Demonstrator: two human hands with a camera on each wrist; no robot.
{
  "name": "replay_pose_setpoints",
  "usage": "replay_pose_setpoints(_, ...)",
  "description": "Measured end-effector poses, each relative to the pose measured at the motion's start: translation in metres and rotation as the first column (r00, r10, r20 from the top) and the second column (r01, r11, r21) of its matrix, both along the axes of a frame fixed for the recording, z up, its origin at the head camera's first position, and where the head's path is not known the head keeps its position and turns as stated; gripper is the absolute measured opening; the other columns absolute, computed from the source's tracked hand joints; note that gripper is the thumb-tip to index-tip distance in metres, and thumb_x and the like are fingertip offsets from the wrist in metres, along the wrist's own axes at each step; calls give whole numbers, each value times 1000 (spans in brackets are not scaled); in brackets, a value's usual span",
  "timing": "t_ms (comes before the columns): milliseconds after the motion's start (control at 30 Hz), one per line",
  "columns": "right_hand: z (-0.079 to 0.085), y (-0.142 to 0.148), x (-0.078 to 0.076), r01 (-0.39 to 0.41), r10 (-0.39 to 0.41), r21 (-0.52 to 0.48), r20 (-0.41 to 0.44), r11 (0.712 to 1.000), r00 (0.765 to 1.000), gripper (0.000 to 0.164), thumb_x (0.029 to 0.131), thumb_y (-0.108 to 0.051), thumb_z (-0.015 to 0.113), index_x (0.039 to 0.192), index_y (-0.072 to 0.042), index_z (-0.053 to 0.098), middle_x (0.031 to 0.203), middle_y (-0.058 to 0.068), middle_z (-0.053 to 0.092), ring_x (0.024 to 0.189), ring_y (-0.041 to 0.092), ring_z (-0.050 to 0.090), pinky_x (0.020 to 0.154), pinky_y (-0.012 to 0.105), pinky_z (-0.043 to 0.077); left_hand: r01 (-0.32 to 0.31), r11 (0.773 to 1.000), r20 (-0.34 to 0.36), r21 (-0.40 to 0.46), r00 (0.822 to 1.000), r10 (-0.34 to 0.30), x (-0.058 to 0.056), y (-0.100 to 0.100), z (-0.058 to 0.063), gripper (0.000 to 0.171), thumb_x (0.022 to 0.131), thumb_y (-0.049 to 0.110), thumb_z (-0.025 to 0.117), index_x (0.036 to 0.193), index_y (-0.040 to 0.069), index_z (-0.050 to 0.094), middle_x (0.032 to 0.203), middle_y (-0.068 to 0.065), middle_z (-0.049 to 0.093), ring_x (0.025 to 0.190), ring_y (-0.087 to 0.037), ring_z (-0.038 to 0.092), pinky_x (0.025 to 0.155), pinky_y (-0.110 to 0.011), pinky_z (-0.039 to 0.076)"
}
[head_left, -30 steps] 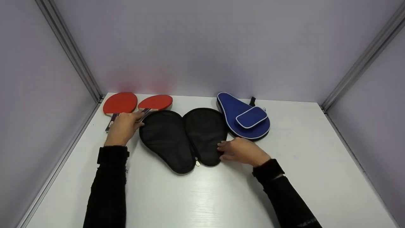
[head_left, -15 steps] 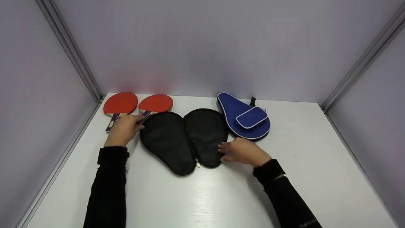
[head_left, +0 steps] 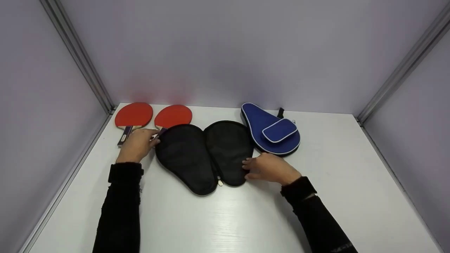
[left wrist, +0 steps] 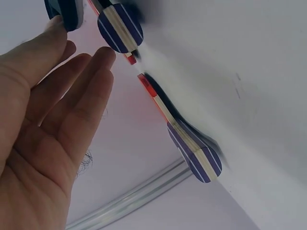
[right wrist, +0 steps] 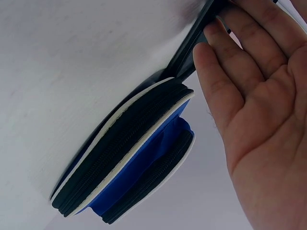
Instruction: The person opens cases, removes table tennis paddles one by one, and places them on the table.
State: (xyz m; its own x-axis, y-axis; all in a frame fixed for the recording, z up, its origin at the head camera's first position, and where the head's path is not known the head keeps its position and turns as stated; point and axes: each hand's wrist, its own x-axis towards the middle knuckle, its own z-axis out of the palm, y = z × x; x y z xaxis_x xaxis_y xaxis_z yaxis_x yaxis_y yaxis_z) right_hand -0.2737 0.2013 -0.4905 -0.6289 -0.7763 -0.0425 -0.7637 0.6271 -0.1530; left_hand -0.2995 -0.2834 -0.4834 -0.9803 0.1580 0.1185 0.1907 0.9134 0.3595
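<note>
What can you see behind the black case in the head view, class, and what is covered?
Behind the black case, to the left: a red paddle, its handle partly hidden by the left hand; back right: the blue case. The table directly beneath is covered.

Head view down from above, wrist views close to fingers (left wrist: pixel 92 105).

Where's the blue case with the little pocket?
In the head view, the blue case lies right of center near the back of the white table, beside the black case and just beyond the right hand.
</note>
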Motion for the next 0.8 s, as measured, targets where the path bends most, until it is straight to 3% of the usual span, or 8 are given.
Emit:
replay_pose_setpoints(267,0,0,1,-1,1,8,-4,1000,1000,42,110,-38,82,141,-10,86,149,9,83,136,28,83,113,46,69,21,999,42,45,999,-23,3,9,11,44,119,18,70,158,-1,71,155,-29,76,147,-52,71,128,-69,55)
replay_pose_setpoints(467,0,-1,0,-3,3,13,-19,1000,1000,42,110,-38,82,141,-11,87,148,9,83,135,29,84,113,47,69,12,995,21,99,1000,-15,5,16,24,43,121,24,66,156,0,73,152,-29,77,142,-49,75,124,-69,58)
replay_pose_setpoints(800,0,-1,1,11,-11,-3,-16,1000,1000,39,109,-36,84,140,-12,87,147,8,84,133,27,85,111,46,70,-1,959,38,282,999,-10,11,22,41,50,124,35,59,171,17,64,170,-22,66,144,-43,70,131,-69,54)
